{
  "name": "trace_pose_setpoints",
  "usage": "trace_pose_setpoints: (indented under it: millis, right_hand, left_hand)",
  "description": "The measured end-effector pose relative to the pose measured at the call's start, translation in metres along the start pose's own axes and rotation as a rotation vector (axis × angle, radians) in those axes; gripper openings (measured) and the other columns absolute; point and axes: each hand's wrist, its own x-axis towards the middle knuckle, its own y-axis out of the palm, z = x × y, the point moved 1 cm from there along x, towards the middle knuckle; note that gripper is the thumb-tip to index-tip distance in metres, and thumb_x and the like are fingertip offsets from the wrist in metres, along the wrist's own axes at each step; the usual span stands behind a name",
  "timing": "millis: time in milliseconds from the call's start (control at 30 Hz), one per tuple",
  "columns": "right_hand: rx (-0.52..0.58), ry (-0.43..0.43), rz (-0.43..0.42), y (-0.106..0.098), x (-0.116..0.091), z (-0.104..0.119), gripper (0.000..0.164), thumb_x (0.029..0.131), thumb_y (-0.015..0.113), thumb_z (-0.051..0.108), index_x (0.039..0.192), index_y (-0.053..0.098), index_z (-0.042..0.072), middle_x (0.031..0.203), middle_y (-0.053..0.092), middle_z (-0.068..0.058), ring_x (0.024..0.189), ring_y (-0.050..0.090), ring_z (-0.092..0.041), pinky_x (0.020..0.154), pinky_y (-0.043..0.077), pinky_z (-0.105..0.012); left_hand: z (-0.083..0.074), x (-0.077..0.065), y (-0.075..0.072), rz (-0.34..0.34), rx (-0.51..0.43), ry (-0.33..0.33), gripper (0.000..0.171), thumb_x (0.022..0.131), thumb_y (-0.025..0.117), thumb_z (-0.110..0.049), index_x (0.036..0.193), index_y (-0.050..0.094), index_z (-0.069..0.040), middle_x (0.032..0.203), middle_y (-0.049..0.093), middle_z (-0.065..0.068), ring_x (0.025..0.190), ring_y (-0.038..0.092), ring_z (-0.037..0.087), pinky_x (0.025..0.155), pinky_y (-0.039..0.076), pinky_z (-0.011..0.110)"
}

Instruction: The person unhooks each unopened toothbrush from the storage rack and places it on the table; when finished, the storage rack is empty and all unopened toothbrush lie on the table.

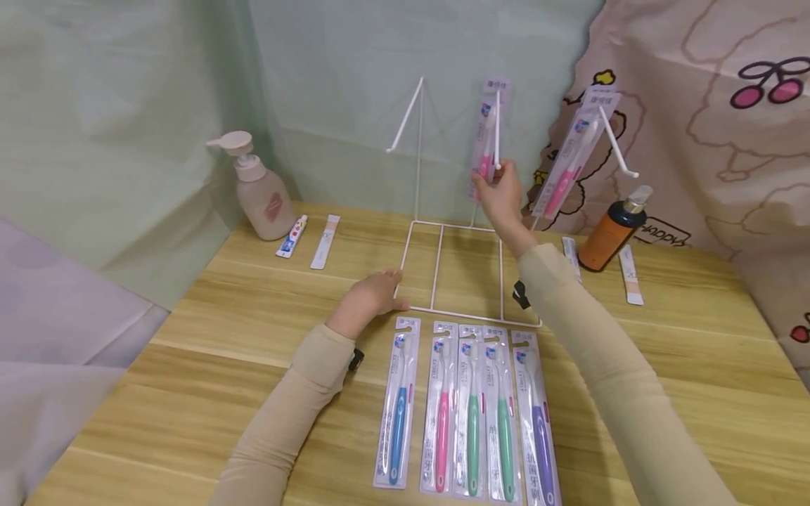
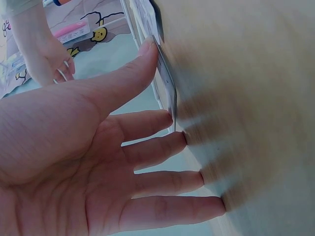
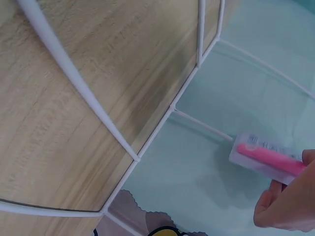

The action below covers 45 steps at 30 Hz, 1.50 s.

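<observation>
White rack (image 1: pixel 432 308): we rest the left hand (image 1: pixel 372 295), straight-fingered, at its corner, apparently for stability; the right hand (image 1: pixel 504 200) pinches a pack (image 1: pixel 482 133).

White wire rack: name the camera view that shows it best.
The head view: it takes in the rack from base to all three hooks. The right wrist view shows only base bars and lower uprights, close up; the left wrist view, just a few wires, partly hidden.
</observation>
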Motion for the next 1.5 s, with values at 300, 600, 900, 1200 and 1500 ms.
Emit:
trace_pose_setpoints:
  millis: [300,600,900,1200,1500]
  right_hand:
    - [0.037,-0.065,0.127,-0.005,-0.019,-0.007,0.04,0.093,0.057,0.03,0.122,0.047,0.003,0.112,0.061,-0.017,0.096,0.061,-0.025,0.079,0.055,-0.033]
    - [0.105,-0.051,0.238,-0.007,-0.04,-0.004,0.043,0.092,0.058,0.032,0.125,0.048,0.006,0.115,0.062,-0.015,0.098,0.062,-0.026,0.082,0.055,-0.036]
    - [0.109,-0.105,0.255,-0.009,-0.061,-0.004,0.041,0.092,0.059,0.027,0.122,0.05,0.001,0.111,0.064,-0.019,0.096,0.063,-0.029,0.082,0.055,-0.038]
    - [0.099,-0.185,0.316,-0.025,-0.079,-0.012,0.041,0.093,0.058,0.023,0.126,0.049,0.001,0.114,0.063,-0.02,0.098,0.062,-0.03,0.078,0.054,-0.038]
    - [0.13,-0.203,0.389,-0.04,-0.099,-0.02,0.038,0.093,0.057,0.019,0.124,0.051,-0.003,0.113,0.063,-0.022,0.099,0.062,-0.032,0.081,0.054,-0.044]
  left_hand:
    - [0.0,-0.001,0.0,0.002,-0.006,0.003,0.076,0.091,0.057,-0.039,0.148,0.02,-0.005,0.153,0.018,0.016,0.138,0.024,0.037,0.112,0.025,0.047]
    - [0.008,0.003,0.003,-0.008,-0.036,0.0,0.078,0.09,0.058,-0.04,0.149,0.02,-0.006,0.154,0.017,0.014,0.139,0.022,0.036,0.113,0.023,0.047]
    - [0.008,0.001,0.002,-0.014,-0.038,0.006,0.077,0.09,0.058,-0.039,0.148,0.02,-0.004,0.153,0.018,0.016,0.139,0.021,0.037,0.113,0.023,0.047]
    - [0.005,0.0,0.0,-0.019,-0.03,0.014,0.077,0.091,0.058,-0.038,0.148,0.02,-0.003,0.153,0.018,0.017,0.138,0.022,0.037,0.113,0.022,0.047]
    - [0.002,-0.001,0.001,-0.012,-0.033,0.016,0.077,0.09,0.058,-0.038,0.148,0.02,-0.003,0.153,0.018,0.018,0.138,0.022,0.037,0.113,0.022,0.047]
